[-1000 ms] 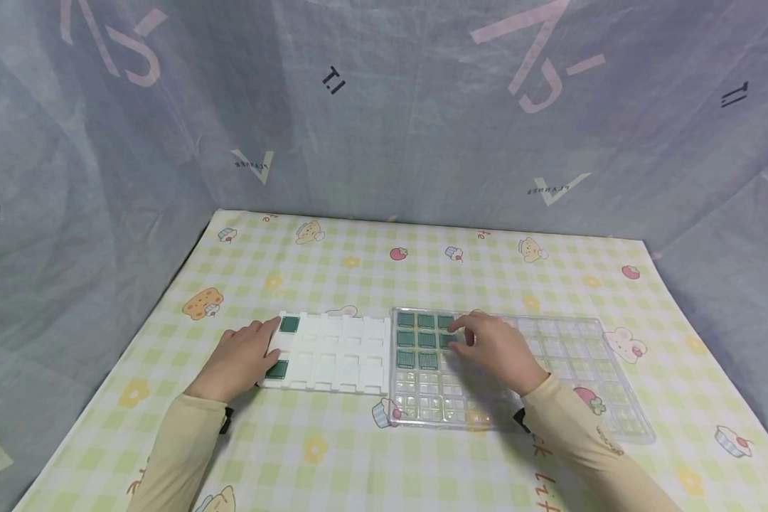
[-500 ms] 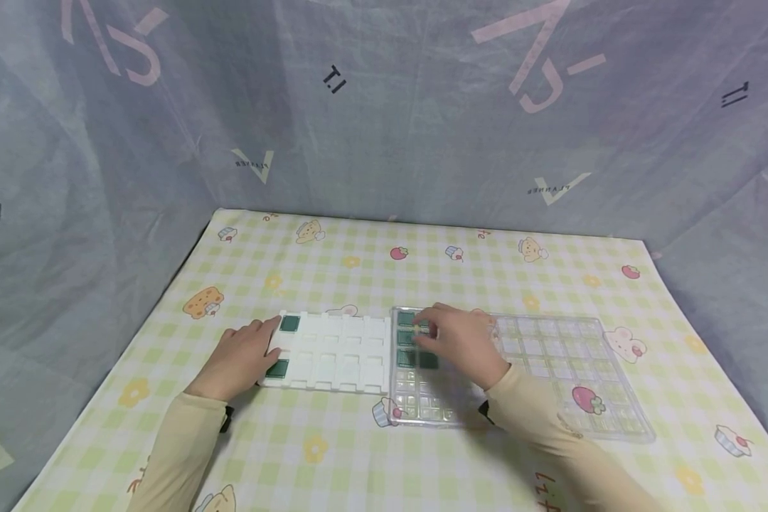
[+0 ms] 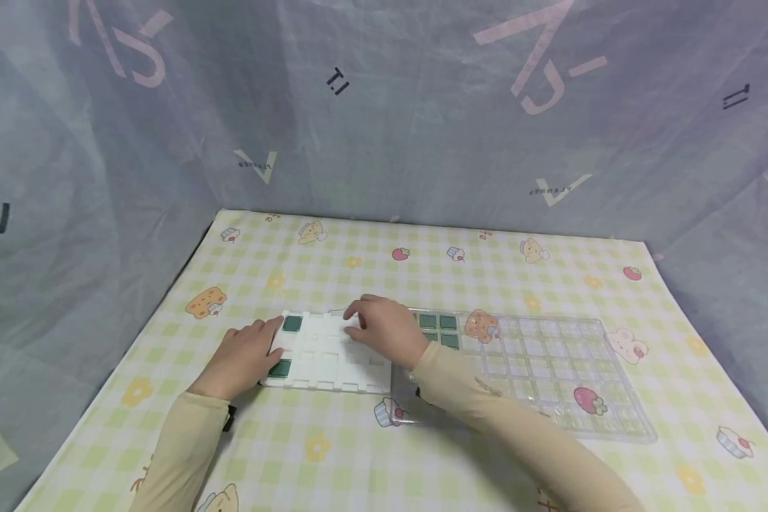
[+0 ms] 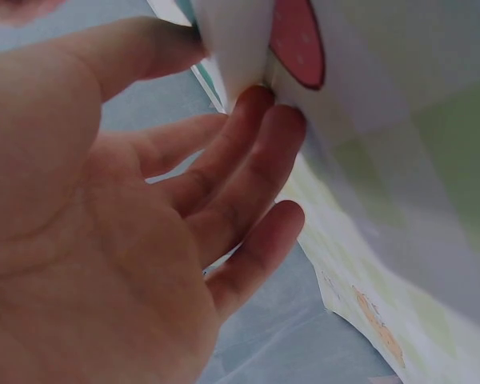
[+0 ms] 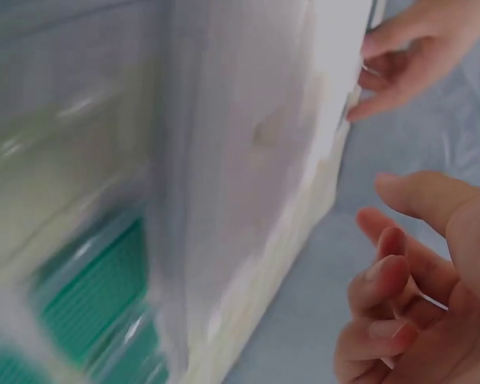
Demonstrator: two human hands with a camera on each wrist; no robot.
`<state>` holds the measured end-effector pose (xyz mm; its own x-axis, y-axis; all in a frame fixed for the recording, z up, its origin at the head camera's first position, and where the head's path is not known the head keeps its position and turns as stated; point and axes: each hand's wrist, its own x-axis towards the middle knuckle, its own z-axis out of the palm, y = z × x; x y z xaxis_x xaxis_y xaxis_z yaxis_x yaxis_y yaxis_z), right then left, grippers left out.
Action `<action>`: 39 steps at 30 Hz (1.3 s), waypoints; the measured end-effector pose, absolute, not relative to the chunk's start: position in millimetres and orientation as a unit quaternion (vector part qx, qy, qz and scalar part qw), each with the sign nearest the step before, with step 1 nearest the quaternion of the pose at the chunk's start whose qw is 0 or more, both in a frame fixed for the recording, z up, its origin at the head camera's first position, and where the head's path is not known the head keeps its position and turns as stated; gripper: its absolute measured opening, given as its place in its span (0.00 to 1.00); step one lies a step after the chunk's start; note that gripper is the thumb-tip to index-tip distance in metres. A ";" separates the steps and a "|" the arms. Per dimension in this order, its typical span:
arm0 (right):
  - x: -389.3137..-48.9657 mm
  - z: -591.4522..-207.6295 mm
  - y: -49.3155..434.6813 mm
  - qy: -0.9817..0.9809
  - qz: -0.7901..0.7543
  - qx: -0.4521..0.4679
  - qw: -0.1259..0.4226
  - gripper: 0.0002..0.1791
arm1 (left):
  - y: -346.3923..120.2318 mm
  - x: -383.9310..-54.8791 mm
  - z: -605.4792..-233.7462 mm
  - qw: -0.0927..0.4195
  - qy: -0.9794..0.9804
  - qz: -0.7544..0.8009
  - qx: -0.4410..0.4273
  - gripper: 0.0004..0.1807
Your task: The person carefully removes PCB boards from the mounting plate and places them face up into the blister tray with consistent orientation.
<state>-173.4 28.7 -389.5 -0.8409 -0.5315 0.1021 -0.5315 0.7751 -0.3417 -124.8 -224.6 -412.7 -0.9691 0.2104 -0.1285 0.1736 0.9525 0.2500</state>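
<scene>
A white tray (image 3: 326, 366) with shallow pockets lies on the table, holding a green chip (image 3: 291, 323) at its far left and another green chip (image 3: 280, 368) at its near left. My left hand (image 3: 240, 359) holds the tray's left end, thumb (image 4: 156, 48) on one side and fingertips at the edge. Over the tray's right half hovers my right hand (image 3: 387, 327); in the right wrist view its thumb (image 5: 420, 196) and curved fingers are apart with nothing between them. To the right, a clear plastic tray (image 3: 528, 366) holds several green chips (image 3: 448, 323), partly hidden by the right arm.
The trays sit side by side on a green-and-white checked tablecloth (image 3: 333, 455) with cartoon prints. Grey printed fabric (image 3: 409, 128) hangs behind the table and at both sides. My right sleeve (image 3: 486, 405) crosses the clear tray's near left part.
My right hand has moved left from the chips in the clear tray to over the white tray. The left hand stays at the white tray's left end.
</scene>
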 end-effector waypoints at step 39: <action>-197.6 -405.8 -69.1 0.955 -0.055 -0.291 0.012 0.16 | -225.6 -124.5 -412.5 0.065 0.987 0.108 0.100 0.32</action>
<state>-197.6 -69.1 -405.8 -0.8308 -0.5565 0.0089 -0.5538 0.8250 -0.1125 -124.5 -225.6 -412.5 -0.9718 0.2108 -0.1059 0.1829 0.9567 0.2264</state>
